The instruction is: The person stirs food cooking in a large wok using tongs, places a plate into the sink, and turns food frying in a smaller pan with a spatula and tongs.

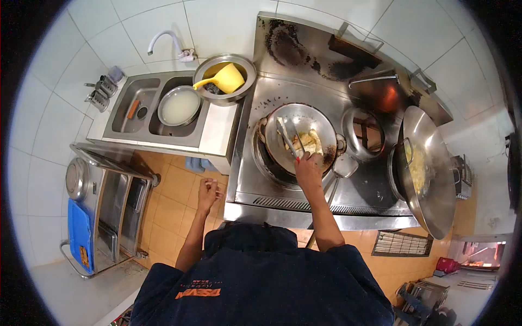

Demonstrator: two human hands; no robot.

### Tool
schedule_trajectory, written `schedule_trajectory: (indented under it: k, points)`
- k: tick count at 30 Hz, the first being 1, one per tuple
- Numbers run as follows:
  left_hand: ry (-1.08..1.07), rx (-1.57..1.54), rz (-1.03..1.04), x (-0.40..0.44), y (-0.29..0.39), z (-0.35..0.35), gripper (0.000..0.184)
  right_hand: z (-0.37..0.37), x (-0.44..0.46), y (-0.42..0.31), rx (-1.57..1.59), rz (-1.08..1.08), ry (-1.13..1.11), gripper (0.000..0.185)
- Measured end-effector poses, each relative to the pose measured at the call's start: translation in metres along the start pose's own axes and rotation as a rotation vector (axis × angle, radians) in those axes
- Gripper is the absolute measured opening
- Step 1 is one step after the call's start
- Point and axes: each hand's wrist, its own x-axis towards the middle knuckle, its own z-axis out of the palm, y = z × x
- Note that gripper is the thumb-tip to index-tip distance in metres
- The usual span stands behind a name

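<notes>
And here's the right grip [309, 169], fingers closed around the tongs [288, 139] at their near end, out over the wok [314, 116] on the left side of the stove [321, 91]. The tongs point away from the person, long axis slanting from the hand, near and slightly right, to tips lying far and a touch left. Two slim, straight metal arms, standing a little apart down their length, with a flash of red just by the fingers! They reach over the food [311, 144], pale and yellowish, lumpy, lying in the middle of the bowl; whether the tips pinch any of it, I can't tell. The wok itself is round, grey metal, two looped handles at its sides, brown scorching along the near-right inner wall. Just beside it on the right, a spatula [345, 166]: broad, shiny blade, long handle running towards the person. Over to the left, the left grip [209, 193] hangs in the air, fingers half curled and loose, near the white-tiled table [218, 133]. And on the stove's right stands a big wok [440, 185], smooth bright metal, yellowish stuff inside.
</notes>
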Motion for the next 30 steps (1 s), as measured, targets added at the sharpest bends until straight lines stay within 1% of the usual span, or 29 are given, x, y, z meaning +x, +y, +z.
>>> schedule_trajectory:
  k: [2, 6, 9, 12, 15, 18, 21, 22, 25, 26, 29, 30]
  points:
    - [0.033, 0.031, -0.042, 0.004, -0.018, -0.015, 0.032, 0.006, 0.006, -0.011, -0.021, 0.019, -0.013, 0.035]
    - [0.068, 0.021, -0.072, 0.002, -0.026, -0.027, 0.033, 0.013, 0.019, -0.028, -0.064, 0.092, -0.055, 0.023]
    - [0.088, 0.083, -0.060, 0.008, -0.032, -0.031, 0.032, 0.024, 0.027, -0.025, -0.029, 0.002, -0.137, 0.017]
    - [0.012, 0.272, 0.012, 0.016, -0.031, -0.029, 0.029, 0.021, 0.032, -0.025, -0.027, -0.022, -0.069, 0.013]
    - [-0.129, 0.522, 0.369, 0.047, -0.046, -0.025, 0.024, 0.028, 0.042, -0.006, 0.020, -0.045, -0.076, 0.015]
    - [-0.259, 0.716, 0.464, 0.056, -0.007, -0.006, 0.022, 0.026, 0.049, 0.020, 0.272, 0.037, -0.111, 0.022]
    - [-0.324, 0.829, 0.455, 0.073, 0.007, 0.011, 0.023, 0.022, 0.055, 0.049, 0.613, 0.044, -0.243, 0.025]
    - [-0.333, 0.869, 0.464, 0.077, 0.011, 0.016, 0.025, 0.013, 0.056, 0.053, 0.869, 0.246, -0.450, 0.027]
    - [-0.361, 0.954, 0.468, 0.085, 0.015, 0.029, 0.028, 0.022, 0.052, 0.068, 1.370, 0.402, -0.514, 0.033]
    - [-0.370, 0.956, 0.450, 0.086, 0.015, 0.032, 0.029, 0.030, 0.053, 0.072, 1.435, 0.425, -0.541, 0.035]
    - [-0.401, 0.995, 0.405, 0.084, 0.022, 0.043, 0.031, 0.061, 0.064, 0.098, 1.249, 0.411, -0.632, 0.032]
    - [-0.411, 1.017, 0.384, 0.082, 0.023, 0.043, 0.032, 0.059, 0.065, 0.104, 1.173, 0.357, -0.597, 0.039]
